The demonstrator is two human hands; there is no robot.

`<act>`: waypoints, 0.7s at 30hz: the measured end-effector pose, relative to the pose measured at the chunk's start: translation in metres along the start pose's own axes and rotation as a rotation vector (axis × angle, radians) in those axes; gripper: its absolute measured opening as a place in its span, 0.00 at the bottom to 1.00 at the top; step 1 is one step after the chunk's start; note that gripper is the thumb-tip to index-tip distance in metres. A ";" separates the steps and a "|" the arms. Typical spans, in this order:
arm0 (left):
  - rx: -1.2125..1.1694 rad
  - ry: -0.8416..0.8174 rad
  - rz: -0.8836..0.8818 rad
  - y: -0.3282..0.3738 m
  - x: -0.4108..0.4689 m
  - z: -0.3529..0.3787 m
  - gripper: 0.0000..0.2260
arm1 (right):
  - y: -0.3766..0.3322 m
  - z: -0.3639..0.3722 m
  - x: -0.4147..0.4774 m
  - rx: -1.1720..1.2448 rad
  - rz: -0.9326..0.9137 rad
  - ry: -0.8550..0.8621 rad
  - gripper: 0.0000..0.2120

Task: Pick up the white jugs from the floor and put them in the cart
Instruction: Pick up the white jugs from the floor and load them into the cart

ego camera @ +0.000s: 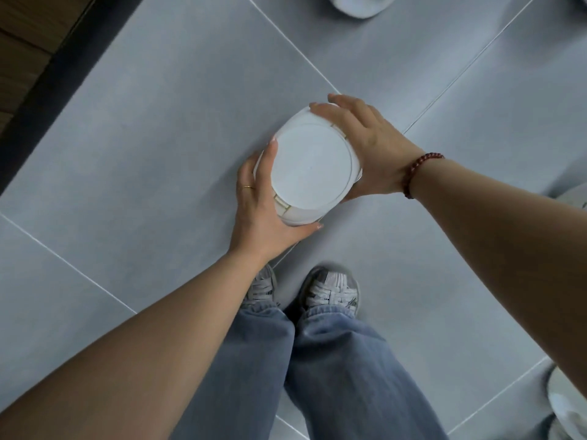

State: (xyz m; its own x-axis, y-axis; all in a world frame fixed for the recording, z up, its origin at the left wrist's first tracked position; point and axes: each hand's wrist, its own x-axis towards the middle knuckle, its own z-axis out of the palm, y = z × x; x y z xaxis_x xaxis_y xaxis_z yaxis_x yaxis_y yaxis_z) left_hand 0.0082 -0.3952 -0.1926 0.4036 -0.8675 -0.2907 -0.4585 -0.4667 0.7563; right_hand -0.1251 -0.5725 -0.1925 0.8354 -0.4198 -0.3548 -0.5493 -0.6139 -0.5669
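Observation:
A white jug (309, 166) with thin gold lines on its side is held between both hands above the grey tiled floor; I look down on its flat round end. My left hand (259, 204) grips its lower left side, a ring on one finger. My right hand (365, 147) clasps its upper right side, a red bead bracelet on the wrist. Another white jug (360, 4) lies at the top edge, partly cut off. More white jugs show at the right edge (575, 198) and the lower right corner (565, 404). No cart is in view.
My feet in grey laced shoes (332, 289) and blue jeans stand right below the held jug. A dark baseboard (47, 90) and a wooden surface (25, 30) run along the upper left. Grey floor tiles (158, 128) spread around.

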 end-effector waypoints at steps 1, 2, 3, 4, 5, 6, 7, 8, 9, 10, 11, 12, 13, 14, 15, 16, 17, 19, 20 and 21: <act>-0.014 0.011 0.007 0.000 0.001 0.000 0.57 | 0.001 -0.001 0.002 0.012 -0.016 0.015 0.61; -0.022 0.014 0.010 0.000 0.002 0.000 0.56 | 0.001 -0.002 0.004 0.020 -0.029 0.032 0.61; -0.021 0.010 0.008 0.000 0.003 -0.002 0.55 | 0.000 -0.002 0.004 0.026 -0.033 0.046 0.60; -0.014 0.001 0.000 -0.001 0.005 -0.005 0.55 | -0.002 -0.004 0.003 0.033 -0.024 0.056 0.60; -0.005 -0.018 -0.008 -0.001 0.008 -0.009 0.57 | -0.004 -0.005 0.003 0.046 -0.001 0.056 0.59; 0.002 -0.045 -0.015 -0.001 0.012 -0.014 0.58 | -0.007 -0.007 0.001 0.072 0.028 0.047 0.59; 0.008 -0.079 -0.019 -0.001 0.016 -0.021 0.59 | -0.010 -0.011 0.001 0.107 0.059 0.029 0.59; 0.007 -0.116 -0.020 0.000 0.020 -0.028 0.59 | -0.014 -0.015 0.000 0.140 0.088 0.011 0.59; 0.005 -0.151 -0.019 0.002 0.024 -0.035 0.60 | -0.019 -0.020 -0.001 0.165 0.113 -0.006 0.59; -0.001 -0.179 -0.014 0.006 0.026 -0.043 0.60 | -0.024 -0.027 -0.003 0.181 0.134 -0.020 0.59; -0.013 -0.205 -0.009 0.012 0.028 -0.052 0.61 | -0.029 -0.035 -0.005 0.193 0.153 -0.025 0.59; -0.033 -0.226 -0.011 0.019 0.029 -0.060 0.61 | -0.035 -0.046 -0.009 0.205 0.168 -0.022 0.59; -0.055 -0.241 -0.019 0.029 0.030 -0.069 0.61 | -0.041 -0.058 -0.013 0.221 0.181 -0.017 0.59; -0.078 -0.251 -0.027 0.040 0.030 -0.080 0.61 | -0.049 -0.071 -0.016 0.238 0.191 -0.010 0.59; -0.100 -0.257 -0.022 0.053 0.031 -0.092 0.61 | -0.057 -0.086 -0.020 0.251 0.202 -0.005 0.59; -0.119 -0.265 -0.011 0.067 0.032 -0.105 0.61 | -0.066 -0.103 -0.024 0.259 0.210 -0.003 0.59; -0.128 -0.279 0.001 0.082 0.032 -0.119 0.61 | -0.076 -0.122 -0.028 0.263 0.216 0.000 0.58; -0.121 -0.314 0.027 0.119 0.035 -0.152 0.58 | -0.098 -0.162 -0.038 0.282 0.220 0.022 0.58; -0.115 -0.329 0.039 0.138 0.036 -0.170 0.56 | -0.110 -0.184 -0.044 0.301 0.218 0.039 0.57; -0.117 -0.343 0.045 0.159 0.038 -0.187 0.55 | -0.123 -0.206 -0.051 0.322 0.218 0.059 0.56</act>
State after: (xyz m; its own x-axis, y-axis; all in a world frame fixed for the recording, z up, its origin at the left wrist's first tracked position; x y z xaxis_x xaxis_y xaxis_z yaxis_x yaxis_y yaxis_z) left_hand 0.0991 -0.4701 0.0264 0.0863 -0.9033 -0.4201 -0.3678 -0.4208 0.8292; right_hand -0.1041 -0.6136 0.0481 0.6919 -0.5606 -0.4549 -0.6717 -0.2688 -0.6904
